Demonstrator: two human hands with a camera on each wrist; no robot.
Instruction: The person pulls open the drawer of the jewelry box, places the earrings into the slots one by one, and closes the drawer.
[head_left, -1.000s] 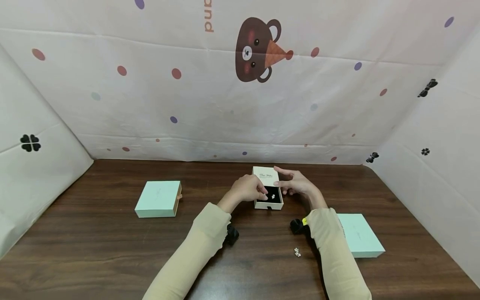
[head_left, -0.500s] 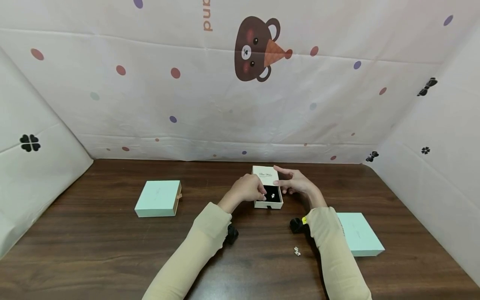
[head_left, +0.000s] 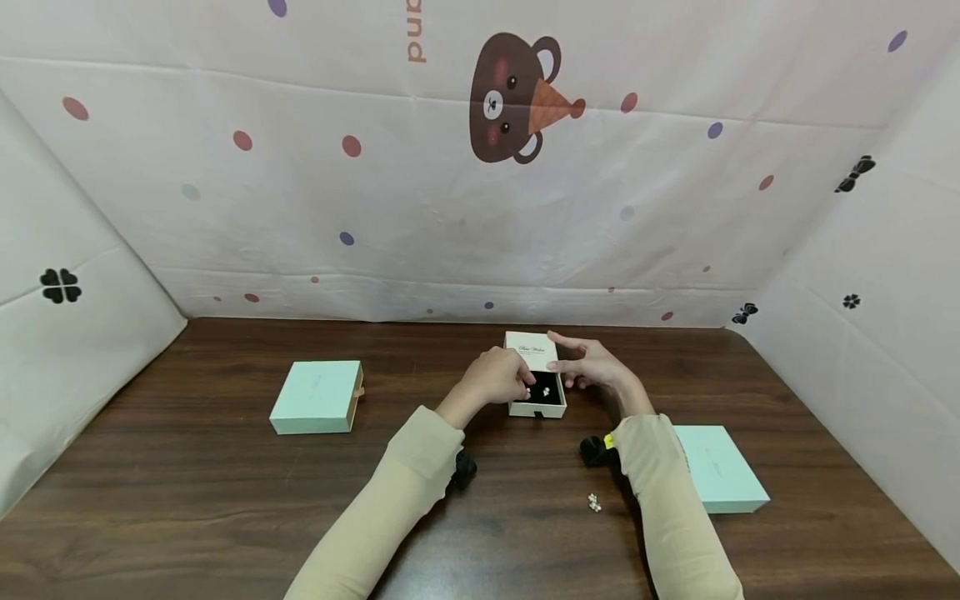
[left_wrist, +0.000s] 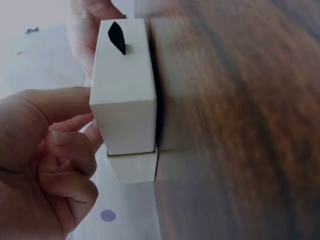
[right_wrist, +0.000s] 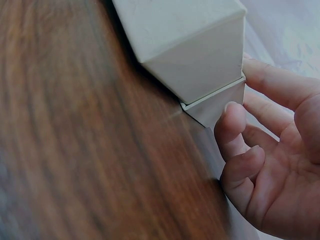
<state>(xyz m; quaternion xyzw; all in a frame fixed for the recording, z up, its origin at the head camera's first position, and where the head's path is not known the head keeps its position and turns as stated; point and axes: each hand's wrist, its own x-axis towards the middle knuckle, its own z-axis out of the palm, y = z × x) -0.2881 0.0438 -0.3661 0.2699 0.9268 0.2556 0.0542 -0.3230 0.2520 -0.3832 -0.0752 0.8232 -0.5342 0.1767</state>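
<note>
Clearly, the work centres on an open white box (head_left: 537,412), standing on the dark wooden table (head_left: 247,500) toward the far edge, between the two hands. Its tray is lined in black (head_left: 556,400), and a small white stud (head_left: 546,392) sits toward the lining's 3 o'clock side. Another white speck shows at the 9 o'clock side, right by the fingertips of the left hand (head_left: 491,377). That hand reaches over the tray's wall with its outer fingers curled; whether it pinches the speck cannot be told. The right hand (head_left: 594,367) has its thumb and forefinger spread, fairly straight, touching the right edge of the box's cover (head_left: 517,342), the other fingers loosely bent beside it.

From the white box, a mint box (head_left: 313,398) lies at 9 o'clock, closed, a small ribbon pull (head_left: 360,392) at its right side. A second mint box (head_left: 726,471) lies at 4 o'clock, partly behind the right sleeve (head_left: 667,492). A little white cluster (head_left: 594,502) rests on the table at 5 o'clock.

As for writing, the cover bears a dark script line that seems to end in "Wishes", with tiny unreadable print below. Faint marks on both mint lids are illegible. At 11 o'clock, the backdrop (head_left: 420,183) carries sideways orange letters reading "and", cut off by the top edge.
</note>
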